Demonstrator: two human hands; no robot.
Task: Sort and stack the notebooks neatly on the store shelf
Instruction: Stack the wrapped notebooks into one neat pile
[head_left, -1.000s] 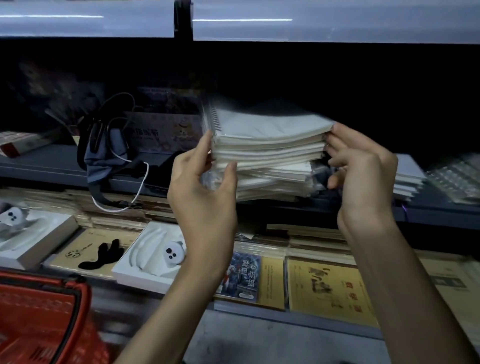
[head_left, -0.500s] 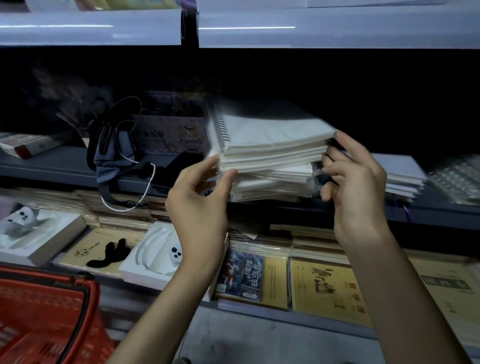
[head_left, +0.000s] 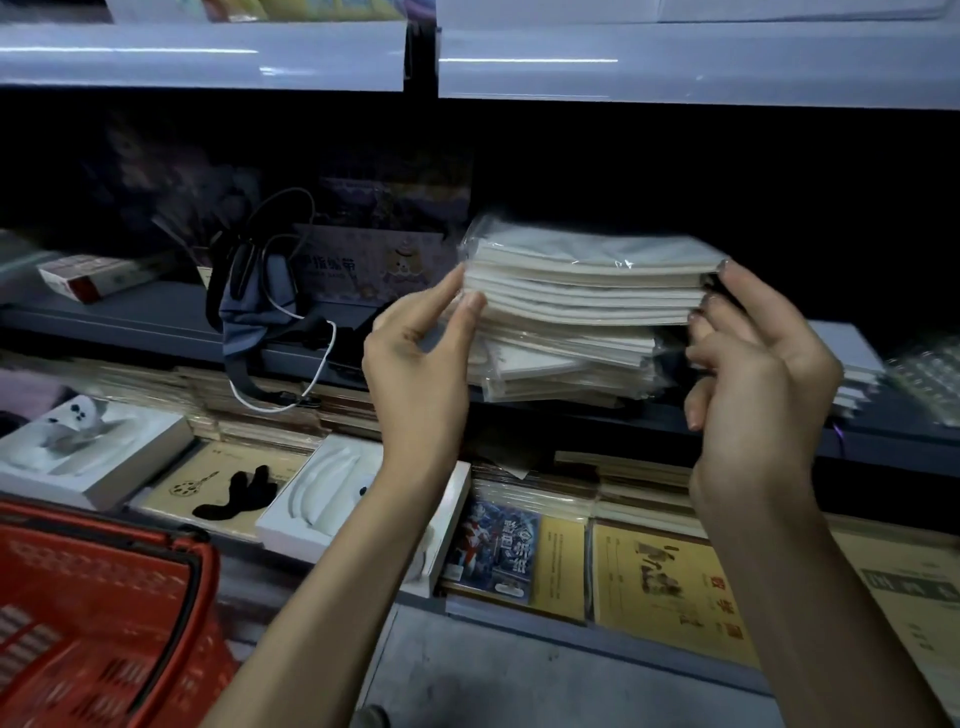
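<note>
Left hand (head_left: 415, 364) risen, pinching notebooks (head_left: 587, 296) by left edge, right hand (head_left: 753, 374) gripping right edge

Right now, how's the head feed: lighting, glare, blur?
Head view: dim overall, nearly black under the upper shelf; glare streaks along its lip; stack slightly motion-blurred; packs at far right smeared; wide-angle bows the shelf lines.

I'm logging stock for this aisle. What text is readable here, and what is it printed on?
"彩色折纸", probably, partly blurred: blue packet.
"指" and "带", the characters between them unclear: pale box.
Yellow booklet: black brush characters and red ones, too blurred to read.
Brown booklet: print too blurred.
Notebook stack: no text visible.
</note>
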